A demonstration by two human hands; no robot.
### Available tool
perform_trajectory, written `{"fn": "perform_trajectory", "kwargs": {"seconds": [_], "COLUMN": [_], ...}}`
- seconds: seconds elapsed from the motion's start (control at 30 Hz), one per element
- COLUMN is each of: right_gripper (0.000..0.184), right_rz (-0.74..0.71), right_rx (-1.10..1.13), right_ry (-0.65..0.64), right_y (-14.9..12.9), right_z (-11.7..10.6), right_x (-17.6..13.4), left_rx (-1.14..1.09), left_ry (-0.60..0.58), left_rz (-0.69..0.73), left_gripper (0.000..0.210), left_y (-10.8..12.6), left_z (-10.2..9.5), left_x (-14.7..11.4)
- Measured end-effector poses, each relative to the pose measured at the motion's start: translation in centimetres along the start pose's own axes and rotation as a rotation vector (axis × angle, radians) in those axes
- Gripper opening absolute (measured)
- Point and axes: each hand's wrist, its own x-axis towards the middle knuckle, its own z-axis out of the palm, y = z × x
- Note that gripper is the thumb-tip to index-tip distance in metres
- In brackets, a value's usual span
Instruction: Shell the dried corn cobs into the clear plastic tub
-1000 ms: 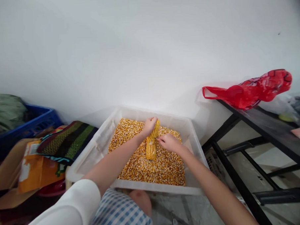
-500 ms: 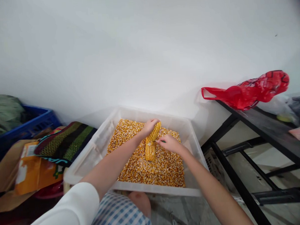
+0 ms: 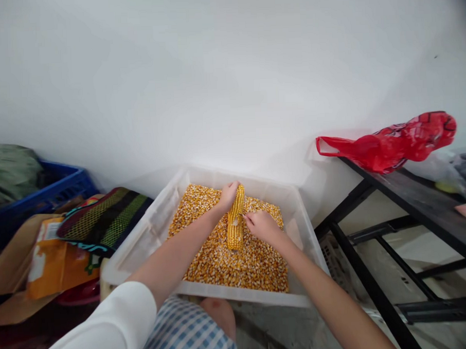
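My left hand (image 3: 228, 193) is closed around the upper part of a yellow ear of corn (image 3: 237, 205), which it holds tilted over the kernels. Just below it, a second ear of corn (image 3: 235, 237) seems to lie on the loose kernels (image 3: 233, 269), its top meeting the held one. At the right side of the held ear is my right hand (image 3: 260, 225), fingers pinched together. Something small and thin shows at its fingertips, too small to name. Loose yellow and whitish kernels cover the floor of a translucent white plastic bin (image 3: 303, 228).
On the right, a red plastic bag (image 3: 394, 144) lies on a black metal-framed table (image 3: 423, 197). To the left are a blue crate (image 3: 59, 184), a mesh bag (image 3: 107, 218) and a cardboard box with orange packaging (image 3: 59, 264). A white wall (image 3: 229, 82) rises behind the bin.
The held ear has turned more upright, and my left hand has shifted slightly left with it. My right hand stays at the ear's side, its fingers now more curled.
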Motion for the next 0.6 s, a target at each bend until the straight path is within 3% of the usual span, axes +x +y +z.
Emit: {"fn": "perform_trajectory", "kwargs": {"seconds": [0.17,0.4,0.6], "right_gripper": [0.033,0.031,0.021], "right_rz": [-0.010,-0.124,-0.215], "right_rx": [-0.001,0.194,0.333], "right_ry": [-0.033,-0.111,-0.168], "right_y": [0.1,1.6,1.7], "right_z": [0.2,-0.4,0.5], "right_x": [0.2,0.7,0.3], "left_rx": [0.073,0.187,0.312], "left_ry": [-0.028,-0.204,-0.444], "left_rz": [0.031,0.119,0.243], "left_gripper": [0.025,0.025,0.025], "left_y": [0.8,2.0,2.5], "left_z": [0.7,1.4,2.7], "left_x": [-0.9,-2.2,-3.1]}}
